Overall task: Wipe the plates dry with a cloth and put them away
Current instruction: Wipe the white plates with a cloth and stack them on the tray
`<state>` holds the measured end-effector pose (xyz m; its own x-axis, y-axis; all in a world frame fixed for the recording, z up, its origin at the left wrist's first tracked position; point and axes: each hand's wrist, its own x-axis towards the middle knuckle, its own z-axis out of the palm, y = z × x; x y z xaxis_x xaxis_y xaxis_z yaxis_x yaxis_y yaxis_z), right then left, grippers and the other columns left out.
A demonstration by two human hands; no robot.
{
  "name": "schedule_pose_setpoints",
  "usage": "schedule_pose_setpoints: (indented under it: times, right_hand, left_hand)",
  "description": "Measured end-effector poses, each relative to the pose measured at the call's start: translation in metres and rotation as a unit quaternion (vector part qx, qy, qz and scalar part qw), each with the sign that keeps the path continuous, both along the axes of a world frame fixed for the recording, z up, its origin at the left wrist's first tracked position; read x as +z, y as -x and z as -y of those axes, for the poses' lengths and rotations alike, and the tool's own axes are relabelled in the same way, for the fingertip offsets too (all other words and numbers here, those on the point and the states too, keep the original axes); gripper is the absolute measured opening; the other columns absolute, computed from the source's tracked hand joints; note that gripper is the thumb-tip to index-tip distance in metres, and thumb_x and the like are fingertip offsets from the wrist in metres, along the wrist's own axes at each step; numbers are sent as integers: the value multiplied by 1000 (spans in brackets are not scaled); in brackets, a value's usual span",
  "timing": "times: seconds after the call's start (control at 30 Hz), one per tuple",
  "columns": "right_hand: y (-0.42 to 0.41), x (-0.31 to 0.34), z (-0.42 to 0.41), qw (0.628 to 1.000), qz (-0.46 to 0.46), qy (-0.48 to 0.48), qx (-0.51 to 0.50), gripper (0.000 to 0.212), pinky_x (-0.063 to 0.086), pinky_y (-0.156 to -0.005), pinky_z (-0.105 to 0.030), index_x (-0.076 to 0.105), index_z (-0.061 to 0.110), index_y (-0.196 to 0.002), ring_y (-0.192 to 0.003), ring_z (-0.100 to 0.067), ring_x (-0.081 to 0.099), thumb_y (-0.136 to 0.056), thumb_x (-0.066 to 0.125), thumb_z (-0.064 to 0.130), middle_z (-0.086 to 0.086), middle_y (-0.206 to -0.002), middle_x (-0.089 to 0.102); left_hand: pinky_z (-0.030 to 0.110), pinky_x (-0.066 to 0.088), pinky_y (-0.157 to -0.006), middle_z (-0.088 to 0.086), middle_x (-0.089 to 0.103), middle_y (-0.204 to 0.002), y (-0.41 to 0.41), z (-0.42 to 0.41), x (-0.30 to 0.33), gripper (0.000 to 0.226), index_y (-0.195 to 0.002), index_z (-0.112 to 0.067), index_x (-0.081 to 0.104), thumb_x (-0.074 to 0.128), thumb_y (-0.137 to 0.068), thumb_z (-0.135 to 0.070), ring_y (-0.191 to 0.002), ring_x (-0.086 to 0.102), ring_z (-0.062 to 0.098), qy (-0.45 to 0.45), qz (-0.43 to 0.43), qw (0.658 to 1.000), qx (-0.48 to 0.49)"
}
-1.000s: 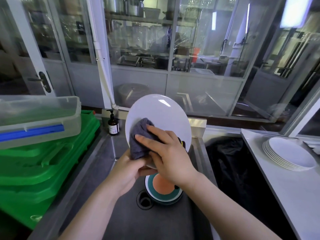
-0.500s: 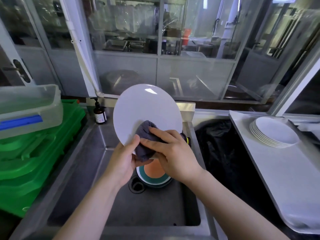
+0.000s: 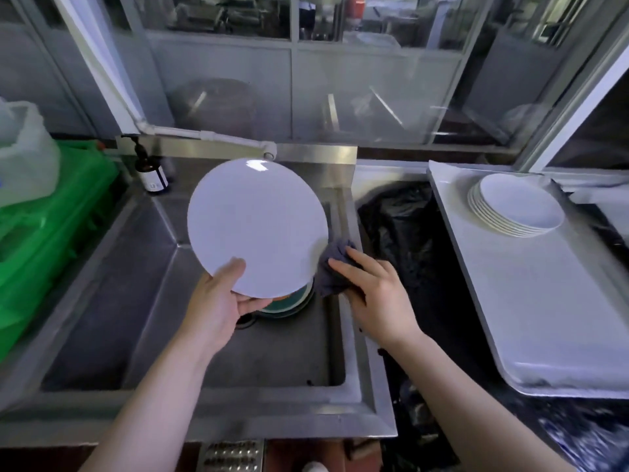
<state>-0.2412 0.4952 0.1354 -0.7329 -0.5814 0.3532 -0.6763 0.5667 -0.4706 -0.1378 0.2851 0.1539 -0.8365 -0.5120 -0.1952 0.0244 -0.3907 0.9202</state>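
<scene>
Left hand (image 3: pixel 218 301) gripping white plate (image 3: pixel 257 226) over sink (image 3: pixel 272 352); right hand (image 3: pixel 377 291) clutching grey cloth (image 3: pixel 332 267) at plate's right rim. Stacked plates (image 3: pixel 517 206) on desk's (image 3: pixel 544 301) far edge, green crates (image 3: pixel 51 233) left, soap bottle (image 3: pixel 151 172) label unreadable.

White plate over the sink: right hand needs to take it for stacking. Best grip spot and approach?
Pinch the bare right rim of the white plate, coming from the right. It is tilted up facing the camera; the left hand holds its bottom edge, and the right hand, holding the cloth, is beside that rim.
</scene>
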Motion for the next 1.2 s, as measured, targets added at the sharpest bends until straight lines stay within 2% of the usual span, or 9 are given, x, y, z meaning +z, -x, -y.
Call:
schedule_pose_setpoints:
  times: [0.27, 0.4, 0.53, 0.7, 0.77, 0.83, 0.97, 1.03, 1.2]
  right_hand:
    - [-25, -106, -63, 980, 129, -151, -24, 54, 46, -97, -42, 54, 33, -135, -120, -31, 45, -86, 60, 12, -1, -148, 43]
    - [-55, -138, -65, 947, 165, -274, -1, 55, 44, -97, -41, 44, 42, -139, -125, -27, 38, -87, 55, 25, 8, -152, 32]
    - [-69, -138, -57, 938, 188, -288, -53, 54, 31, -100, -41, 47, 48, -134, -130, -22, 34, -82, 59, 45, 16, -149, 34]
    - [-73, -101, -39, 939, 277, -37, -201, 29, 44, -89, -23, 66, 33, -116, -108, -11, 55, -88, 63, 29, 14, -114, 64]
    - [-72, -81, -27, 881, 402, 123, -220, 25, 45, -67, -10, 67, 19, -117, -83, -7, 63, -92, 60, 17, 6, -98, 69]
    - [-74, -64, -14, 795, 516, 240, -210, 25, 45, -56, -17, 62, 17, -120, -67, -12, 63, -95, 55, 16, -1, -90, 72]
    - [-84, -47, 2, 719, 606, 300, -162, 20, 48, -48, -23, 60, 29, -113, -69, -24, 70, -100, 46, 33, -3, -85, 74]
    - [-88, -46, 4, 702, 600, 344, -171, 17, 52, -50, -26, 60, 22, -112, -66, -19, 70, -99, 50, 25, 2, -76, 71]
    - [-93, -48, -16, 676, 561, 430, -210, 24, 57, -79, -52, 65, 22, -116, -85, -27, 65, -95, 54, 16, -6, -95, 70]
  left_hand:
    - [33, 58, -63, -3, 67, -122, -27, 6, -41, 40, -133, -28, 49, 53, -93, -24, -98, 70, 22, -42, 46, 998, 10]
    - [35, 59, -65, -7, 69, -119, -40, 7, -56, 31, -121, -36, 55, 49, -95, -19, -100, 69, 20, -62, 57, 996, -1]
    - [36, 59, -60, -6, 74, -105, -48, 13, -63, 33, -108, -36, 58, 47, -96, -7, -90, 72, 20, -75, 80, 994, -14]
    - [34, 58, -56, 0, 75, -98, -53, 20, -59, 25, -109, -26, 58, 48, -95, -8, -82, 73, 22, -84, 108, 988, -65]
    - [33, 57, -53, 3, 75, -94, -52, 22, -56, 22, -107, -20, 58, 48, -95, -6, -76, 73, 22, -82, 117, 985, -93]
    - [32, 57, -51, 4, 74, -87, -52, 23, -54, 20, -105, -16, 59, 47, -95, -4, -72, 71, 22, -75, 126, 983, -114]
    - [34, 58, -50, 6, 75, -87, -49, 19, -52, 19, -106, -13, 58, 48, -93, -2, -72, 71, 24, -71, 134, 972, -179]
    - [35, 58, -50, 8, 75, -83, -47, 14, -50, 17, -104, -10, 60, 49, -93, -2, -67, 71, 24, -71, 143, 963, -219]
    - [36, 59, -53, 9, 75, -88, -34, -4, -47, 29, -114, -12, 58, 59, -85, -13, -69, 71, 27, -79, 133, 943, -295]
